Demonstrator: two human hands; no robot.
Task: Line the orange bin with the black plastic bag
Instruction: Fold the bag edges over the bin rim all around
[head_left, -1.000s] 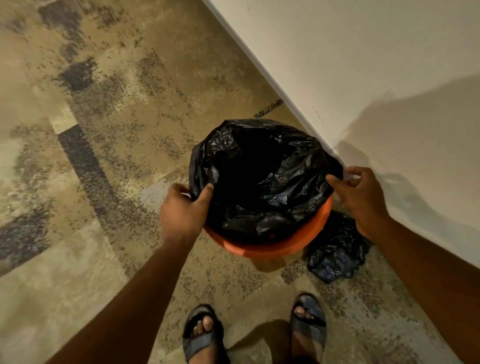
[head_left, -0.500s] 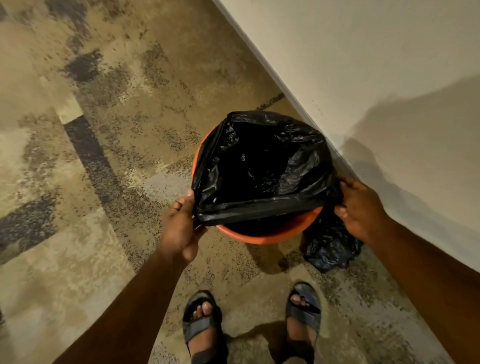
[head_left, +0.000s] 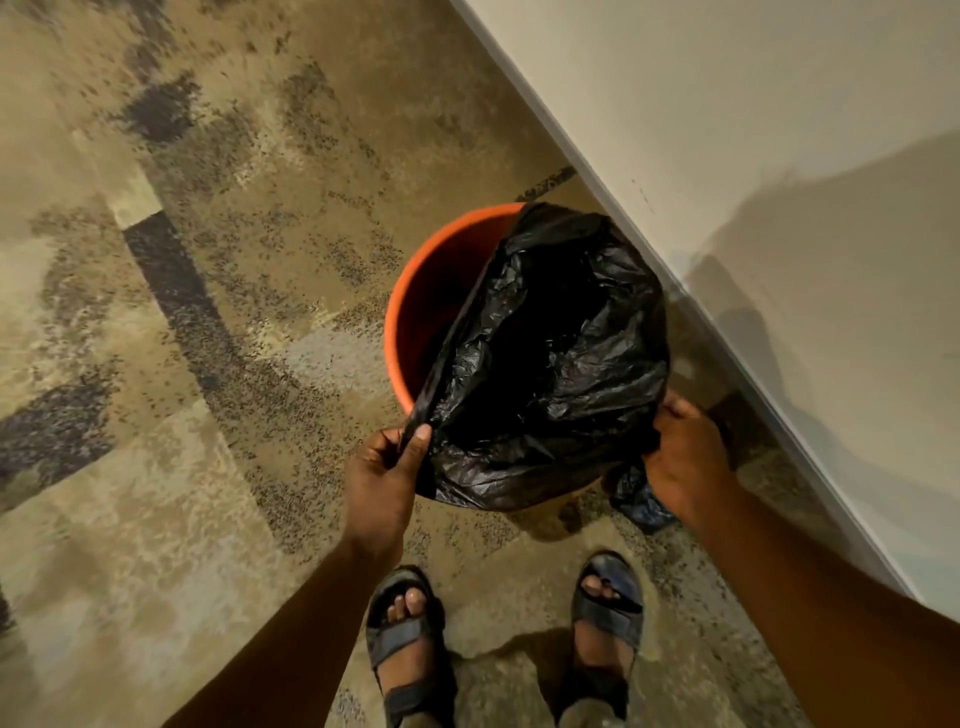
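with my left hand (head_left: 384, 483) and right hand (head_left: 685, 462) both pinching the bag (head_left: 550, 358) hem at the bin's (head_left: 431, 291) near rim, i should stretch it leftward over the bare side.

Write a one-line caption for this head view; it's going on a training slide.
Both hands, left and right, stretch a black plastic bag over the near rim of an orange bin.

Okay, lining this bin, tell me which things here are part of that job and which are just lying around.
Part of the job:
orange bin
black plastic bag
left hand, gripping the bag's edge
right hand, gripping the bag's other side

Just lying about:
crumpled dark bag on the floor beside the bin
sandals
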